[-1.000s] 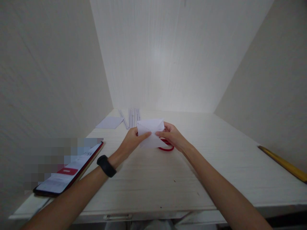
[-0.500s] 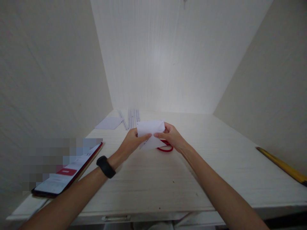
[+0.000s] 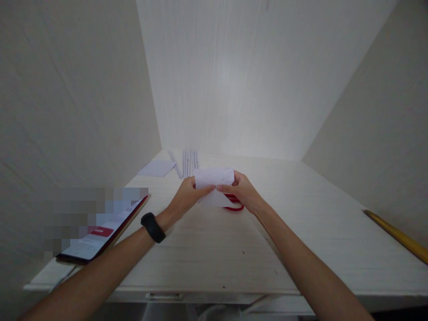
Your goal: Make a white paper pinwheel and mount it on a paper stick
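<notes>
Both hands hold one folded piece of white paper (image 3: 214,180) just above a whitish wooden desk (image 3: 217,249). My left hand (image 3: 187,196) pinches its left edge, thumb on top; a black band sits on that wrist. My right hand (image 3: 243,191) grips the right edge. The paper's top flap is bent over toward me, and a lower layer pokes out beneath it. Red-handled scissors (image 3: 234,206) lie on the desk under my right hand, mostly hidden.
A phone (image 3: 103,229) with a lit screen leans at the left wall. A flat white sheet (image 3: 156,168) and several thin paper strips (image 3: 187,162) lie at the back left. A yellow ruler (image 3: 397,236) rests at the right wall. Walls close in on three sides.
The paper's upper part has folded down toward me, so the visible shape went from a tall pointed form to a short band. Both hands kept their hold.
</notes>
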The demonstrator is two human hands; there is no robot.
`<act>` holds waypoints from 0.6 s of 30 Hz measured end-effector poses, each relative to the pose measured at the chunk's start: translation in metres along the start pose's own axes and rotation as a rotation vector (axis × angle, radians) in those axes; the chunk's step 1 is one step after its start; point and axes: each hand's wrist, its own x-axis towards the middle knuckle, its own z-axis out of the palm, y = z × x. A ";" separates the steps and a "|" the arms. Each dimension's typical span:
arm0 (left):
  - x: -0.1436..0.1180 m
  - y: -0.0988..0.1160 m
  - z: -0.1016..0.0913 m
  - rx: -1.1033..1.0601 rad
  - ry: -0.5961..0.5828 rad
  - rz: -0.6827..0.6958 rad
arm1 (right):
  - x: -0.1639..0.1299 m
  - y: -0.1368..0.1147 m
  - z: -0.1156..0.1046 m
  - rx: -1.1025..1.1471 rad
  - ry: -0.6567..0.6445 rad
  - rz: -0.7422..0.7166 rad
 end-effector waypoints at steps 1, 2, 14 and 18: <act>0.000 0.000 0.000 -0.006 0.000 -0.002 | 0.000 0.000 0.000 -0.003 -0.001 0.003; 0.000 0.000 0.000 -0.006 0.003 -0.001 | 0.000 0.001 0.000 -0.007 -0.005 0.006; 0.004 0.000 -0.005 -0.007 0.089 0.070 | 0.008 0.015 -0.001 0.052 -0.076 -0.085; 0.006 -0.004 -0.003 -0.026 0.084 0.078 | 0.010 0.020 0.000 0.076 -0.040 -0.093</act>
